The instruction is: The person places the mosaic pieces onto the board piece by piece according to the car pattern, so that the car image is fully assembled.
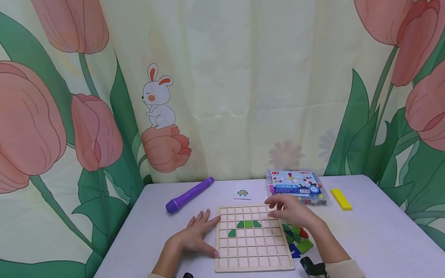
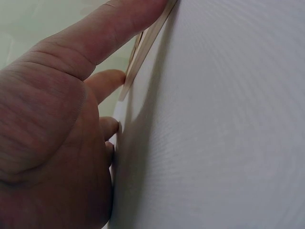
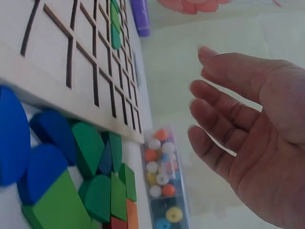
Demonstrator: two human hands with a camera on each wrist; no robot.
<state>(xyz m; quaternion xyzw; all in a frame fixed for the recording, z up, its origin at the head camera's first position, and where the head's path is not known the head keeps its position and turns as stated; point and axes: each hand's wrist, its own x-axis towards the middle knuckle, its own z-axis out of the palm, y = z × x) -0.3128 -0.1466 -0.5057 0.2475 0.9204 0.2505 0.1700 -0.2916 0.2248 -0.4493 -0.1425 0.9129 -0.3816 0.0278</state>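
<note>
A wooden grid board (image 1: pixel 255 269) lies on the table. Its upper rows hold a light green square (image 1: pixel 248 224) between two dark green quarter-round pieces, with another green quarter-round piece (image 1: pixel 232 233) lower left. My left hand (image 1: pixel 192 236) has its fingers spread, thumb and index finger touching the board's left edge; the left wrist view shows the thumb (image 2: pixel 109 31) against the wooden rim. Above the board's upper right corner hovers my right hand (image 1: pixel 292 211). Its fingers are loosely bent and nothing shows between them in the right wrist view.
Loose coloured pieces (image 1: pixel 305 246) in green, blue and red lie along the board's right side. Behind are a small pattern card (image 1: pixel 242 192), a purple microphone-shaped object (image 1: pixel 189 195) and a clear box of beads (image 1: pixel 294 187). A yellow block (image 1: pixel 341 199) lies far right.
</note>
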